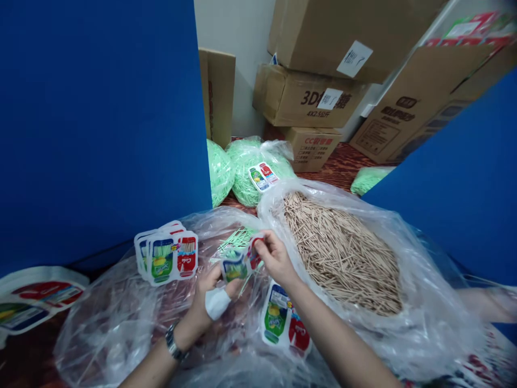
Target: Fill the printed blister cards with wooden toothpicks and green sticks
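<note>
My left hand (208,291), with a white patch at the thumb base and a watch on the wrist, grips the green and blue side of a two-part printed candy packet (235,268). The fingers of my right hand (278,258) are closed on the packet's red side. Behind it, thin light-green sticks (238,238) lie on a clear plastic bag. Another green-and-red packet (275,317) lies below my hands, partly hidden by my right forearm. To the left is a stack of filled packets (173,257) with sticks showing in their windows.
A big clear bag of brown sticks (343,253) lies open at the right. Behind stand tied bags of green sticks (242,186), one with a packet (263,177) on top, and stacked cartons (311,94). Blue panels (100,118) flank both sides. More packets (40,296) lie far left.
</note>
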`<state>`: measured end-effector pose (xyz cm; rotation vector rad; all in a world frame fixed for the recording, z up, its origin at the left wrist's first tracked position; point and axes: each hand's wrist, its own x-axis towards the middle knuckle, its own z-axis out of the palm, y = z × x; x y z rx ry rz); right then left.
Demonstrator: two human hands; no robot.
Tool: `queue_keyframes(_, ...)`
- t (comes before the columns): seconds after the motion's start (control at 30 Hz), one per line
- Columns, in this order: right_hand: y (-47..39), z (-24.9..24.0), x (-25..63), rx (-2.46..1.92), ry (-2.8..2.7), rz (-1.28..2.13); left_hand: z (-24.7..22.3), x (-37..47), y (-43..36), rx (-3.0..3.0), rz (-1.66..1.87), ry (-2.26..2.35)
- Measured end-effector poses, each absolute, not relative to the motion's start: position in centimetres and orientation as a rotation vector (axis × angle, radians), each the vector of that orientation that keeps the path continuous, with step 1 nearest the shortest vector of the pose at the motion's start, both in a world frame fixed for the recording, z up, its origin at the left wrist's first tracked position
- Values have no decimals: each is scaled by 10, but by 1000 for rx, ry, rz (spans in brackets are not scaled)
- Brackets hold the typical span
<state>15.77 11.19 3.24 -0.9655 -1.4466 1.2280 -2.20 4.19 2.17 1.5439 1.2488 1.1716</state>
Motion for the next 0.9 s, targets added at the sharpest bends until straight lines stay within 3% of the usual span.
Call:
queue_keyframes(0.17, 103, 30, 153, -1008, -1492, 1173, 16, -18, 43, 1193, 1237, 1210)
queue_keyframes(0.4, 90, 31, 159, -979, -1736, 1154, 27, -25, 40, 1144, 1168, 1344)
queue_keyframes(0.57, 74, 29, 210, -1367, -2082, 907, 27, -67, 36, 1163, 1085, 1448)
queue_keyframes(0.77, 51, 16, 269, -1951, -2695, 477, 7, -145, 57, 1456, 1062, 2068)
queue_keyframes(0.9, 48, 5, 277, -1949, -2638, 552, -2, -168, 66, 1788, 827, 2530)
